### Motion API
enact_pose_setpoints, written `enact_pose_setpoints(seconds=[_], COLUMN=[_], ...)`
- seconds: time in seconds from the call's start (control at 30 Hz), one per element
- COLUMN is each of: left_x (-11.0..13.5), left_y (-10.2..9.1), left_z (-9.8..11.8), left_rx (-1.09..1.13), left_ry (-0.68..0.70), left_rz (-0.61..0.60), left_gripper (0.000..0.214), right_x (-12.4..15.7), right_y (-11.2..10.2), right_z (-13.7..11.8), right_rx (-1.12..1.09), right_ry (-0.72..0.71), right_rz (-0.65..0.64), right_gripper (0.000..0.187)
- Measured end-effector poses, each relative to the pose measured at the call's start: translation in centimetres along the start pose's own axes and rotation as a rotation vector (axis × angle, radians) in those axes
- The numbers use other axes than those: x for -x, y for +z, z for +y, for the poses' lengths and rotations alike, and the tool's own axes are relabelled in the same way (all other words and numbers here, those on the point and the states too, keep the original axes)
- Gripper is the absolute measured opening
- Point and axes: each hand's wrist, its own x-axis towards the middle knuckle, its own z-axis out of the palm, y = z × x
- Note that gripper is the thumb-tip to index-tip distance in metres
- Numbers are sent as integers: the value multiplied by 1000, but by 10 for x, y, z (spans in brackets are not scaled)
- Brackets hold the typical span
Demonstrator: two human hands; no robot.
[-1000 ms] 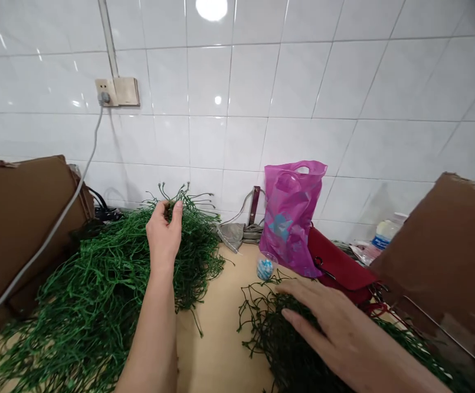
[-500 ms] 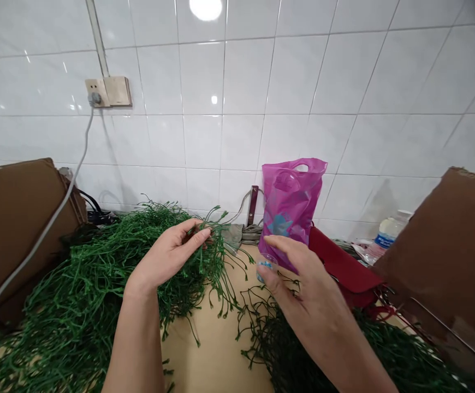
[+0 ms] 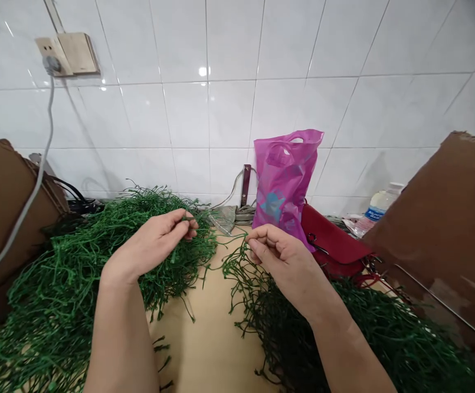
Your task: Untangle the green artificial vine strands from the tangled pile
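A large heap of thin green plastic stems with small knobbed tips lies at the left. My left hand is over its right edge, thumb and fingers pinched on a green stem. Across the gap, my right hand is closed too, its fingertips gripping thin green stems that hang just left of it. A darker heap of similar stems spreads below and behind my right forearm. How many stems each hand grips is hard to make out.
Behind my right hand stand a purple plastic bag and a red bag. Cardboard boxes flank both sides. A bottle is by the right box. A grey cable hangs from the wall socket.
My right hand has closed from an open pose, and stems are now at its fingertips. My left hand no longer has the loose bunch dangling from it. The view has shifted slightly.
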Motion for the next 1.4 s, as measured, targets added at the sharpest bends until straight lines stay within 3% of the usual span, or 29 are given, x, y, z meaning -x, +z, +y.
enact_pose_setpoints(seconds=[0.17, 0.23, 0.33, 0.43, 0.5, 0.6, 0.67, 0.77, 0.83, 0.9, 1.0, 1.07, 1.13, 1.23, 1.33, 1.4], left_x=[6, 7, 7, 7, 10, 13, 14, 8, 2, -3, -9, -10, -11, -12, -11, -9], left_y=[-20, -25, -26, -22, -17, -6, 4, 21, 30, 37, 39, 39, 38, 38, 37, 35], left_z=[-28, -39, -49, -43, -29, 2, 21, 39, 43, 42, 36, 32, 30, 32, 36, 38], left_rx=[-302, -406, -458, -459, -413, -233, -122, -2, 74, 153, 299, 399, 481, 531, 492, 515], left_ry=[-282, -330, -226, -47, 44, 72, 110, 208, 255, 274, 246, 225, 221, 232, 253, 272], left_rz=[326, 412, 535, 602, 489, 160, 26, -46, -27, 68, 314, 421, 441, 506, 735, 890], left_gripper=[25, 26, 42, 55, 47, 38, 37, 32, 26, 24, 22, 24, 26, 25, 20, 16], right_x=[-2, -3, -4, -6, -6, -7, -6, -4, -3, -4, -6, -6, -6, -4, -2, 0], right_y=[4, 5, 5, 6, 8, 14, 18, 23, 24, 23, 21, 23, 29, 44, 53, 55], right_z=[4, 4, 4, 6, 7, 8, 7, 5, 4, 6, 12, 16, 19, 18, 17, 20], right_rx=[-326, -449, -673, -830, -893, -960, -993, -997, -967, -925, -775, -647, -577, -599, -601, -486], right_ry=[67, 98, 192, 285, 316, 343, 357, 337, 302, 259, 203, 188, 170, 142, 145, 152], right_rz=[-74, -71, -46, -38, -52, -72, -89, -118, -144, -149, -56, -52, -158, -311, -348, -412], right_gripper=[18, 20, 24, 32, 35, 36, 38, 36, 34, 30, 28, 34, 42, 31, 27, 26])
